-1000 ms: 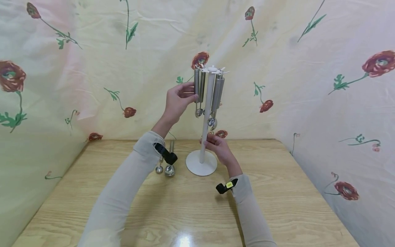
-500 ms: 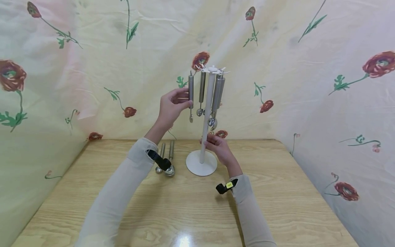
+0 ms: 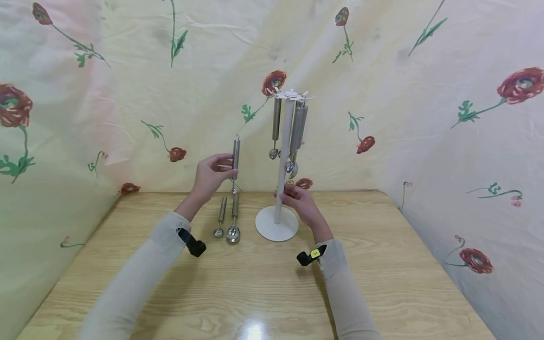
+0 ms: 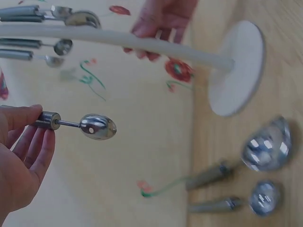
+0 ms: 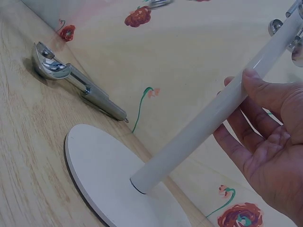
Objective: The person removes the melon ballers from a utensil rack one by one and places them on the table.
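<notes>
My left hand (image 3: 210, 177) pinches the ribless steel handle of a small metal scoop (image 3: 235, 153) between thumb and fingers, bowl downward, left of the stand and above the table's back edge. Its shiny oval bowl (image 4: 98, 126) shows in the left wrist view. My right hand (image 3: 302, 204) grips the white pole (image 5: 208, 113) of a hanging stand low down, thumb on one side and fingers on the other. Several metal scoops (image 3: 300, 125) hang by their handles from the hooked top (image 3: 291, 95) of the stand.
Left of the round white base (image 3: 272, 231), a larger scoop (image 3: 233, 233) and a smaller scoop (image 3: 218, 233) lie side by side on the wooden table (image 3: 263, 283). A floral cloth (image 3: 204, 94) hangs behind and at both sides.
My left hand has taken a scoop off the stand's left hook and moved it left and down, over the scoops lying on the table. The right hand stays on the pole.
</notes>
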`<action>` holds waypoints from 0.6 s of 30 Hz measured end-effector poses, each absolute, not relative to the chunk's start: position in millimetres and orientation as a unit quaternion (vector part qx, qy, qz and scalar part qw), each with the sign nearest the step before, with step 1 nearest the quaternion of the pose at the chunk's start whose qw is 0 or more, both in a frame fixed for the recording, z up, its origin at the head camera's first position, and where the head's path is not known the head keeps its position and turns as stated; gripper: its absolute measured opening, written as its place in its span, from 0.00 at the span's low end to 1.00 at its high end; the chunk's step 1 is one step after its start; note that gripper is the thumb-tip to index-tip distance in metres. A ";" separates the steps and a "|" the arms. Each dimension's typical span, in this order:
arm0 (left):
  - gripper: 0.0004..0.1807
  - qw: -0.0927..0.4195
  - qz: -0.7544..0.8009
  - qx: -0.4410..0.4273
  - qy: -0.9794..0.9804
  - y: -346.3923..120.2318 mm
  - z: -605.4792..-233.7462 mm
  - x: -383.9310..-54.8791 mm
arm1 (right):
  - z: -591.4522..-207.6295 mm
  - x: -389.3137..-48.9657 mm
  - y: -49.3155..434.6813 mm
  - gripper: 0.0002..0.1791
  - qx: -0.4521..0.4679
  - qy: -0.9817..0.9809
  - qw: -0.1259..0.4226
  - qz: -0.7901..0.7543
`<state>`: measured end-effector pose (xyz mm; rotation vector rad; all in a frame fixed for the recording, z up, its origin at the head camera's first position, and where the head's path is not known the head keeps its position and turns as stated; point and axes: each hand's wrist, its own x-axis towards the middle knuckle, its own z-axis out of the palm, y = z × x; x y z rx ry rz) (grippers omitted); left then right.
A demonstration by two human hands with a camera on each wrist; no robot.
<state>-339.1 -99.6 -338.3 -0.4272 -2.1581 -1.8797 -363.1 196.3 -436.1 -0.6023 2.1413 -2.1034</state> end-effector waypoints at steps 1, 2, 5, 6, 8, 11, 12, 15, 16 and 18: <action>0.24 0.119 -0.641 -0.138 -0.746 -104.2 -343.0 -338.0 | -435.9 -363.2 196.3 0.22 -0.195 0.699 0.041 -0.686; 0.24 0.115 -0.636 -0.128 -0.753 -108.7 -347.8 -337.1 | -435.6 -363.1 196.4 0.22 -0.194 0.699 0.041 -0.687; 0.25 0.106 -0.621 -0.104 -0.770 -121.7 -362.3 -335.5 | -435.4 -363.2 196.8 0.22 -0.194 0.699 0.043 -0.687; 0.25 0.107 -0.617 -0.098 -0.773 -125.8 -367.3 -335.7 | -435.4 -363.3 196.7 0.22 -0.194 0.699 0.044 -0.687; 0.26 0.108 -0.612 -0.087 -0.779 -133.5 -376.1 -335.8 | -435.6 -363.5 197.0 0.22 -0.194 0.699 0.045 -0.687; 0.26 0.111 -0.605 -0.075 -0.785 -144.1 -388.2 -336.4 | -436.0 -363.6 197.0 0.22 -0.195 0.699 0.046 -0.686; 0.26 0.111 -0.604 -0.070 -0.786 -147.1 -391.8 -336.3 | -436.0 -363.5 197.0 0.23 -0.195 0.700 0.046 -0.685; 0.25 0.111 -0.597 -0.059 -0.792 -154.7 -400.8 -335.2 | -436.3 -363.6 196.8 0.23 -0.194 0.700 0.047 -0.686; 0.25 0.111 -0.593 -0.054 -0.795 -156.9 -403.7 -334.7 | -436.4 -363.7 196.8 0.23 -0.193 0.700 0.047 -0.686; 0.25 0.107 -0.585 -0.048 -0.802 -160.5 -409.2 -333.6 | -436.5 -363.8 196.7 0.23 -0.194 0.701 0.046 -0.685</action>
